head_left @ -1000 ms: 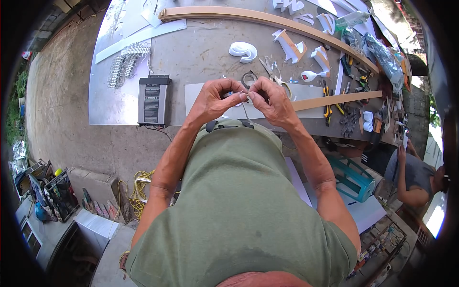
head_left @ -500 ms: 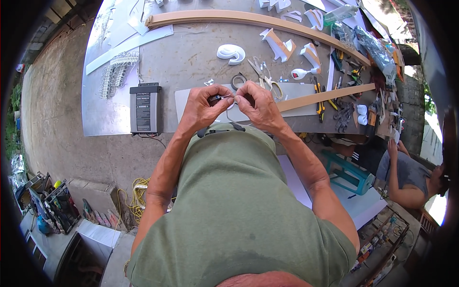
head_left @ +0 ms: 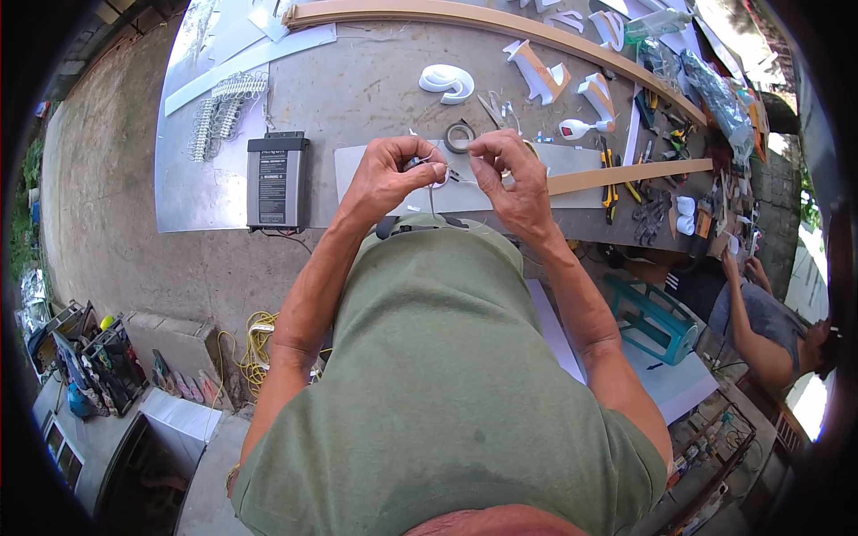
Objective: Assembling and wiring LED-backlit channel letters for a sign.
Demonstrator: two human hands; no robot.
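Observation:
My left hand [head_left: 393, 179] is closed in a pinch on a thin wire [head_left: 435, 204], which hangs down past the thumb toward my waist. A small dark piece shows inside its curled fingers. A short way to the right, my right hand [head_left: 517, 183] has its thumb and index finger drawn together; whatever they hold, if anything, is too small to make out. Small dark-tipped wire ends [head_left: 455, 176] show between the hands. Just beyond them a roll of black tape [head_left: 459, 137] lies on the table, with scissors [head_left: 491, 109] beside it, partly hidden by my right hand.
A black-and-grey power supply box [head_left: 278, 183] stands left, near strung modules [head_left: 225, 112]. White shaped letters [head_left: 447, 82], a long brown strip [head_left: 420, 12], a glue bottle [head_left: 581, 129] and pliers [head_left: 610, 188] lie across the table [head_left: 357, 85]. Another person [head_left: 760, 313] sits at right by a teal stool [head_left: 657, 322].
My hands have come apart, the right one moving to the right. Both have shifted slightly farther from my body. The wire end near the left thumb now shows.

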